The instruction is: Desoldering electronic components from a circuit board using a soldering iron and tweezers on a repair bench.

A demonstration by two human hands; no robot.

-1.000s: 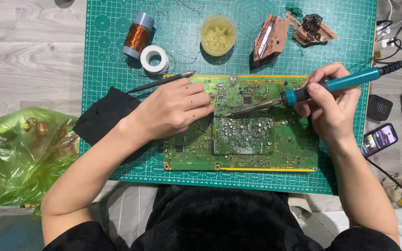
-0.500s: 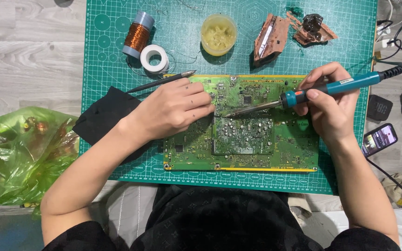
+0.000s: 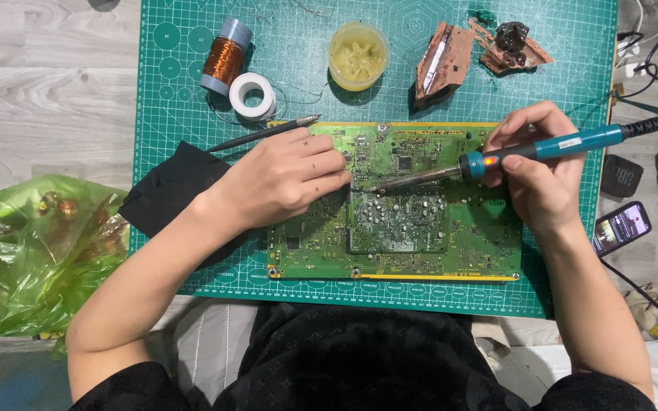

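head view: green cutting mat (image 3: 192,99) under green circuit board (image 3: 420,228), centred. left hand (image 3: 283,179) lies flat on board's upper left, fingers loose. right hand (image 3: 538,179) grip clamped on teal soldering iron (image 3: 542,148), tip touching board.

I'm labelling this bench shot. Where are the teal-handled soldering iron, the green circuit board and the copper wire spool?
Teal-handled soldering iron (image 3: 565,144): head view, on its teal handle.
Green circuit board (image 3: 436,251): head view, on its bare lower middle.
Copper wire spool (image 3: 225,59): head view, on the copper winding.
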